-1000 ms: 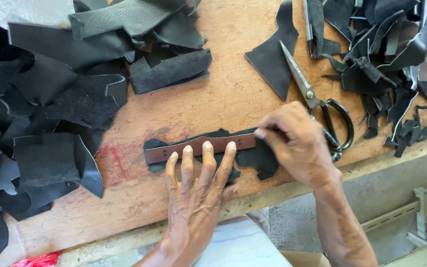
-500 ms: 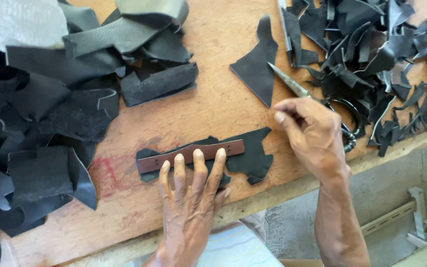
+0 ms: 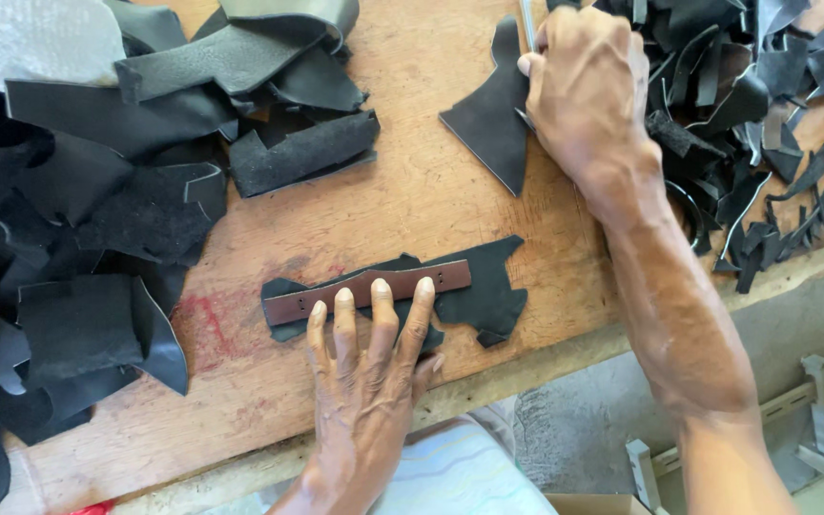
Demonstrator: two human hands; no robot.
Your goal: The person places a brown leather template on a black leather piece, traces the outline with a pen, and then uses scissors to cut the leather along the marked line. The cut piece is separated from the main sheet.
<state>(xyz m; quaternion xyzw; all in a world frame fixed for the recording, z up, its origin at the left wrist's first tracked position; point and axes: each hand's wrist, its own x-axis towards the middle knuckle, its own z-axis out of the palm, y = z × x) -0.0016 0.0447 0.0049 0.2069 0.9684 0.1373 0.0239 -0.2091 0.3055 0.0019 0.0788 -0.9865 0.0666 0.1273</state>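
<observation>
The wooden table [image 3: 412,210] carries a heap of black leather offcuts [image 3: 78,210] at 9 o'clock. Near 6 o'clock the left hand [image 3: 369,381] lies flat, grip released, fingertips pressing a brown strap [image 3: 366,291] onto a black leather piece [image 3: 484,296]. At 1 o'clock, the right hand [image 3: 588,86] is clenched around a thin metal tool [image 3: 527,24].

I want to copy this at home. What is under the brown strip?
A flat black leather piece lies under the brown strip, on the wooden table. The left hand presses the strip, its fingers hiding part of both.
</observation>
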